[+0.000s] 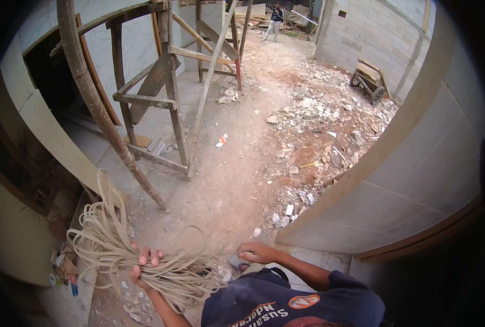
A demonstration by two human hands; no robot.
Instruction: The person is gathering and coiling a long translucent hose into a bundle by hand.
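Observation:
A big loose coil of thin, pale beige cord or tubing [111,248] hangs across the lower left; I cannot tell which of the two it is. Wrapped round the coil's middle is my left hand [146,260], the fingers curled over its top. Loops fan out to the left and upward, while more strands bunch to the right against my dark blue shirt [264,300]. Apart from the bundle, my right hand [256,253] is closed in front of my body. A thin strand appears to run from the coil to its fingers.
Wooden scaffolding [169,103] stands ahead on the left, with a leaning pole [98,103]. Broken rubble [308,141] covers the ground to the right. A tiled wall [417,180] rises close on the right. Farther off are a wheeled cart [369,82] and a standing person [275,22].

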